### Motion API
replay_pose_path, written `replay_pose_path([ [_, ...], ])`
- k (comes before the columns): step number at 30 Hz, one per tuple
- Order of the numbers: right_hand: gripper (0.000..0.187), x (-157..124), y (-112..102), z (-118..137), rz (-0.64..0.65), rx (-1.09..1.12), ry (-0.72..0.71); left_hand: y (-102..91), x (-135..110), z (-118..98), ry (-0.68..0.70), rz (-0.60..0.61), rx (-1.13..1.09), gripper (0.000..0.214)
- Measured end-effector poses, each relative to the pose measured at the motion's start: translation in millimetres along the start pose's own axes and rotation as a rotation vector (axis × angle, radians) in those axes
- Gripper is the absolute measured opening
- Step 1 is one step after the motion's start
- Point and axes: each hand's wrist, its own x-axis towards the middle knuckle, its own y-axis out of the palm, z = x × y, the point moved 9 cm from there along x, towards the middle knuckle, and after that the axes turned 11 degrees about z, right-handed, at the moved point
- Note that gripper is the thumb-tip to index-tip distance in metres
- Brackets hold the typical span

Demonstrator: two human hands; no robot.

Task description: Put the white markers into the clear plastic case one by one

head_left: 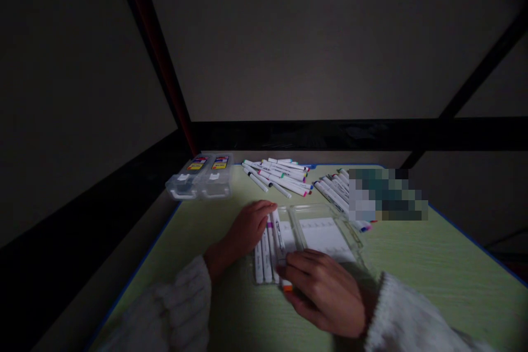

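Green table (416, 267): the right hand (325, 289) pinches a marker (279, 237) by its near end, over the left half of the open case (295, 225); the left hand (249, 226) touches the marker's far end, grip unclear; loose markers (284, 177) lie far, boxes (217, 182) far left

I'm seeing two clear plastic cases (218, 187) sitting side by side on my green, blue-edged table (416, 269), while a dim wall (313, 38) is standing behind, a reddish post (157, 49) slanting leftward.
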Motion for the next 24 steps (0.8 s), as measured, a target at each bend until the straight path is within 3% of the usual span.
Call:
replay_pose_path([
  [10,0.021,-1,-1,-2,-0.023,0.037,0.024,-2.1,0,-1,0.01,-0.015,-0.008,0.036],
  [24,0.017,1,2,0,0.0,-0.085,0.0,-0.1,-2,8,-0.012,-0.064,-0.027,0.036],
])
